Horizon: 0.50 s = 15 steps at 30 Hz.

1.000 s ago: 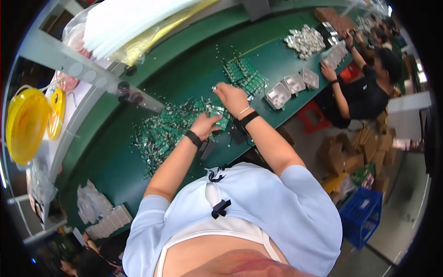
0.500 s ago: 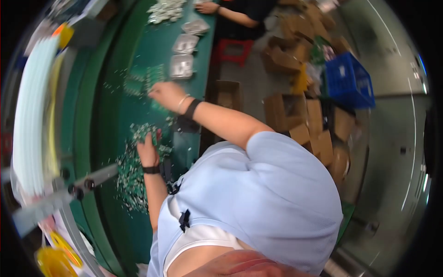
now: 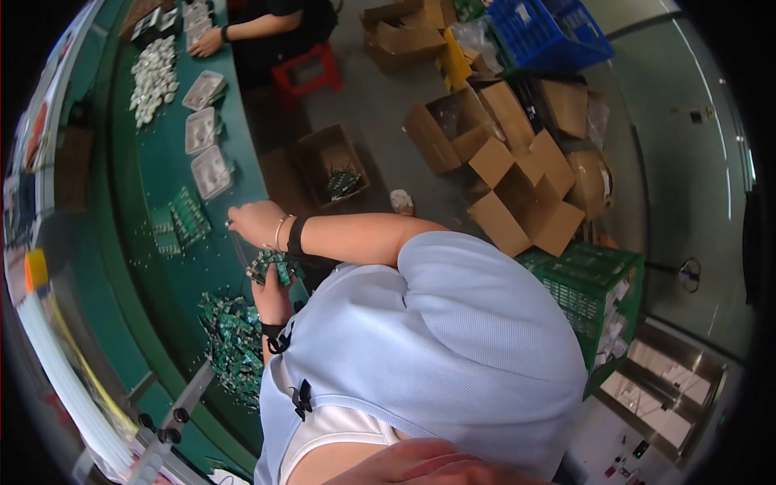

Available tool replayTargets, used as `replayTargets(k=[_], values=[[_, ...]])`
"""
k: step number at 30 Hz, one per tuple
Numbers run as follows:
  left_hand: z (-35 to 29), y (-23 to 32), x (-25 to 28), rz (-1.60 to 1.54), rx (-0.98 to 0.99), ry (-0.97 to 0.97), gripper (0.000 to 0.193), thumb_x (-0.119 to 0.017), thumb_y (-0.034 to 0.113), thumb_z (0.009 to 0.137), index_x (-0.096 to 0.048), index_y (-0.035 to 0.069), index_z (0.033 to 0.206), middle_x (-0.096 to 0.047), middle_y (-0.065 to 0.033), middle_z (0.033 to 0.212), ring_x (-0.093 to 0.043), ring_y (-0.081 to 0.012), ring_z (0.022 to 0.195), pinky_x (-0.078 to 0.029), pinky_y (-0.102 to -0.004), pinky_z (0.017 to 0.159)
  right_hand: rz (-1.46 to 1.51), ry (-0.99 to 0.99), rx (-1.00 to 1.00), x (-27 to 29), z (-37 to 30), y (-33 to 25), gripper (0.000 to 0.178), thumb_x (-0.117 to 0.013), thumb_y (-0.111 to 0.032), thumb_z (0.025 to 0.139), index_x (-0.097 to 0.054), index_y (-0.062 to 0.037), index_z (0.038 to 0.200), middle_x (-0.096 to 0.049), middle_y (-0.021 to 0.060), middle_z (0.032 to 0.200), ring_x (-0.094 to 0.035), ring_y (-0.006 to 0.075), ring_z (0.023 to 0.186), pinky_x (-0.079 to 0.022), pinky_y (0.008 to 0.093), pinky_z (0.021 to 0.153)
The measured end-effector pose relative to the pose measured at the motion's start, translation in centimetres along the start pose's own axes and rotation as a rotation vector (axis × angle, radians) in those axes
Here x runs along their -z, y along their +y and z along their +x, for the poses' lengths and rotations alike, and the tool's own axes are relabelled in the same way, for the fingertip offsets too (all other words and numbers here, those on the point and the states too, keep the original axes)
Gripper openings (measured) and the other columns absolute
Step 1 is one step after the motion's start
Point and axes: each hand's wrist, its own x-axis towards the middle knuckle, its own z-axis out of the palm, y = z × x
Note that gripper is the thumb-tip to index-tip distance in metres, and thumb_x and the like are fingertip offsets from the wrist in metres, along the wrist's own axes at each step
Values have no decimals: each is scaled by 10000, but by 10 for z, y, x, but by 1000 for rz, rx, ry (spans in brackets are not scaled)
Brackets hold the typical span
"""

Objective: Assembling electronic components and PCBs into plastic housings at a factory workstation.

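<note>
My left hand [image 3: 273,301] is closed around a small bunch of green circuit boards [image 3: 272,265] at the near edge of the green worktable [image 3: 153,303]. Just beyond it, my right hand [image 3: 256,224] hovers by the edge with thumb and fingers drawn together; what they pinch, if anything, is too small to make out. A loose heap of green circuit boards [image 3: 230,343] lies to the left of my left hand. Farther up the table rest a green board panel [image 3: 191,217] and a smaller panel [image 3: 166,234], among scattered bits.
Pale trays [image 3: 212,173] line the table's right edge, with a pile of white pieces [image 3: 153,81] beyond. A co-worker's hand [image 3: 208,42] is at the far end. On the floor are a carton [image 3: 331,153] holding boards, a red stool [image 3: 309,77], open cartons [image 3: 525,198] and crates [image 3: 550,36].
The view has turned, shifting the scene. My left hand has lifted from the heap with boards in it. My right hand has drawn back from the panels toward the table's edge.
</note>
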Motion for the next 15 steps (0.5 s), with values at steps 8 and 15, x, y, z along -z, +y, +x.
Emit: replayTargets(k=[8, 15], values=[[27, 90, -112, -164, 312, -109, 204, -567, 147, 1056, -593, 51, 1234, -671, -33, 1084, -659, -138, 915, -575, -292, 703, 123, 336, -133, 74, -30, 92, 253, -636, -298, 987, -630, -50, 940, -719, 185, 807, -707, 406, 780, -559, 516, 679], [39, 98, -164, -14, 446, -305, 224, -562, 147, 1064, -576, 43, 1262, -670, -39, 1103, -682, -148, 918, -602, -314, 725, 223, 414, -319, 97, -83, 154, 250, -633, -301, 988, -634, -56, 939, -718, 197, 819, -698, 422, 779, -546, 533, 670]])
